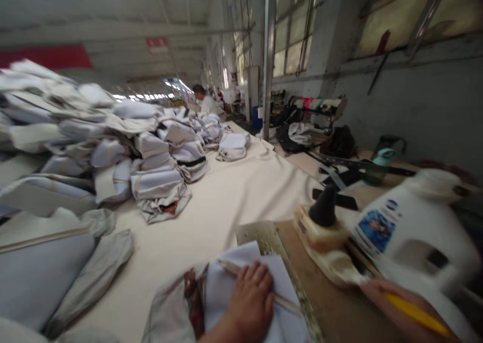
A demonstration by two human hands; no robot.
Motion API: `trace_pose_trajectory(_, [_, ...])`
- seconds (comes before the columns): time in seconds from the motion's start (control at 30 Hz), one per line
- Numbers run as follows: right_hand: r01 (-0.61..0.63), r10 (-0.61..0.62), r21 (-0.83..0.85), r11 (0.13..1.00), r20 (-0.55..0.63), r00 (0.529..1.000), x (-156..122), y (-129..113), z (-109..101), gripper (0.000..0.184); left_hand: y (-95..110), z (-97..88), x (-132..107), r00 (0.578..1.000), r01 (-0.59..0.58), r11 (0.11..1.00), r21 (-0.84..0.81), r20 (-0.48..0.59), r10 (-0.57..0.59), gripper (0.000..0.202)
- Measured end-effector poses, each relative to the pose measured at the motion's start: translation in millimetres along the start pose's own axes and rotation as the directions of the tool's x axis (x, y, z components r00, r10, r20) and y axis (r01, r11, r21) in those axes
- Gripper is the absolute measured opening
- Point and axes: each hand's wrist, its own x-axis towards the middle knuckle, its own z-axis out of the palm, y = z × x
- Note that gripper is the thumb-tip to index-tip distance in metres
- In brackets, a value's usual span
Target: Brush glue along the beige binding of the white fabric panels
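Pressing down with open, flat fingers, the left hand (251, 303) lies on a pale folded fabric piece (236, 255) at the near edge of the cream-covered table (211, 232). The right hand (396, 303) is closed around a yellow pencil (417, 313), just right of this table. Beside it stands a white plastic jug (415, 227); its contents cannot be seen. Stacked fabric pieces (158, 167) rise on the table, with open cloth before them.

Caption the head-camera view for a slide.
Left hand rests on folded pale fabric on a cream-covered table beside stacked fabric bundles; right hand holds a yellow pencil near a white plastic jug.
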Motion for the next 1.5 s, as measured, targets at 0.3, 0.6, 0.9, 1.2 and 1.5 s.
trace_pose_trajectory(0.3, [-0.082,0.084,-0.061,0.995,0.033,0.996,-3,-51,-15,0.035,13,-23.6,10,0.991,0.002,0.999,-0.046,0.136,0.005,0.042])
trace_pose_trajectory(0.6, [-0.12,0.067,0.287,0.951,0.189,0.98,36,-86,106,0.043,13,-23.1,12,0.993,0.001,0.998,-0.062,0.121,0.007,0.042])
trace_pose_trajectory(0.9, [-0.18,0.158,0.109,0.978,0.184,0.97,30,-90,105,0.04,9,-18.9,10,0.995,-0.012,0.994,-0.109,0.099,0.023,0.042])
trace_pose_trajectory(1.2, [-0.077,0.064,0.166,0.983,0.081,0.995,52,-101,120,0.036,10,-16.8,10,0.998,-0.026,0.999,-0.046,0.052,0.029,0.039])
trace_pose_trajectory(1.5, [-0.013,0.014,-0.007,1.0,0.228,0.974,-20,-96,74,0.039,9,-14.2,11,0.998,-0.043,0.998,-0.046,0.041,0.045,0.039])
